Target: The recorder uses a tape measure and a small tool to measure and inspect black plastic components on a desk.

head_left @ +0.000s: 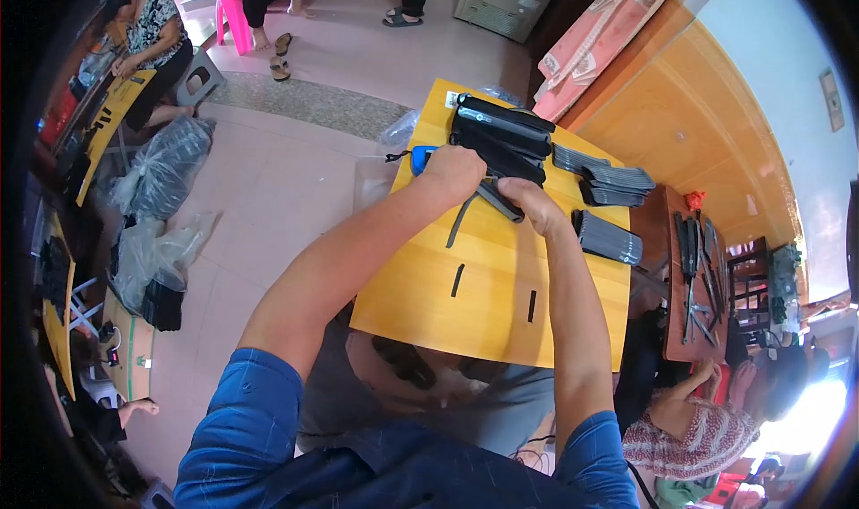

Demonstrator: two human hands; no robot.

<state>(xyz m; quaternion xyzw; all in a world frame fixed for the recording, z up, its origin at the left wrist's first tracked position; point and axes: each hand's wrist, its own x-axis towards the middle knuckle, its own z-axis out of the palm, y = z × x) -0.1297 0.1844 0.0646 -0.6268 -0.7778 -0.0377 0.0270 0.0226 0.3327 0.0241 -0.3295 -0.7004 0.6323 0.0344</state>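
My left hand (455,174) is closed over the far middle of the yellow table, its fingertips turned away from view. A blue object (420,158) with a short black cord lies against its left side; whether the hand grips it cannot be told. My right hand (534,205) has thumb and fingers closed at the end of a dark, narrow, flat piece (499,201), which slants between both hands. A thin dark strap (461,223) trails toward me from beside the left hand. Just beyond the hands lie black elongated pouches (501,124), stacked together.
Flat dark grey bundles (617,182) and another bundle (608,238) lie along the right of the yellow table (403,303). Two short black strips (532,306) mark its near part. A brown table (658,232) with long black items stands right. Plastic bags (170,169) and seated people are around.
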